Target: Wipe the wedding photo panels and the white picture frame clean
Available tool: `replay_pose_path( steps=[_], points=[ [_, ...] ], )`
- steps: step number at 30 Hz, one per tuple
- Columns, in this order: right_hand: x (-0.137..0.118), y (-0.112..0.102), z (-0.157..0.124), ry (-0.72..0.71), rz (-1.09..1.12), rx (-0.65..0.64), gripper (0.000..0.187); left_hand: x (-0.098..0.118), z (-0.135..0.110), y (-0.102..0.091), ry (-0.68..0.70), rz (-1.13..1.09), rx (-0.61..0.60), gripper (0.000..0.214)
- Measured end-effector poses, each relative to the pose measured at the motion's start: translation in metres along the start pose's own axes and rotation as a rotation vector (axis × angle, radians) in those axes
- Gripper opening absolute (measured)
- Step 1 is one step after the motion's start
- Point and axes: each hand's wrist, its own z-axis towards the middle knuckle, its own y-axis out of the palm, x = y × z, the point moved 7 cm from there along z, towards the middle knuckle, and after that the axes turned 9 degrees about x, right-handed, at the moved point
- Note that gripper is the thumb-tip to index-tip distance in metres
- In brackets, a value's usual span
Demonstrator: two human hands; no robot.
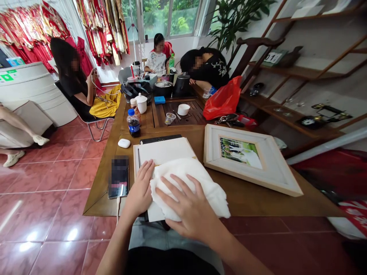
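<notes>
A crumpled white cloth (186, 187) lies on a flat white board or sheet (163, 151) near the front of the wooden table (172, 133). My right hand (189, 206) rests flat on top of the cloth with its fingers spread. My left hand (139, 187) lies against the cloth's left edge, its fingertips on the white sheet. Neither hand grips anything. To my left, a black phone (119, 176) with a white cable lies close to my left hand, its screen blurred.
A framed wedding-style photo (243, 158) in a pale wooden frame lies to the right. Further off stand a water bottle (133, 123), white earbuds case (124, 143), tea tray (183, 114) and red plastic bag (222, 99). Several people sit beyond the table.
</notes>
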Motion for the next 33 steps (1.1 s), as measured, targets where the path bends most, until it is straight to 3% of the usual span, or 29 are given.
replay_pose_path(
  steps=[8, 12, 22, 25, 33],
  points=[
    [0.046, -0.014, -0.022, 0.223, -0.022, 0.081, 0.047, 0.002, 0.002, 0.0, -0.013, 0.013, 0.047, 0.054],
    [0.054, -0.021, -0.028, 0.23, -0.078, 0.108, 0.042, 0.0, 0.002, 0.001, -0.022, 0.014, 0.034, 0.054],
    [0.063, -0.02, 0.001, 0.358, -0.061, 0.183, 0.042, 0.0, 0.002, 0.003, -0.022, 0.04, 0.035, 0.054],
    [0.056, -0.01, 0.011, 0.304, -0.117, 0.135, 0.044, -0.001, 0.002, 0.004, -0.017, 0.044, 0.026, 0.054],
    [0.028, 0.021, 0.032, -0.024, -0.092, -0.076, 0.054, 0.006, 0.002, 0.0, 0.031, 0.008, 0.037, 0.052]
  ],
)
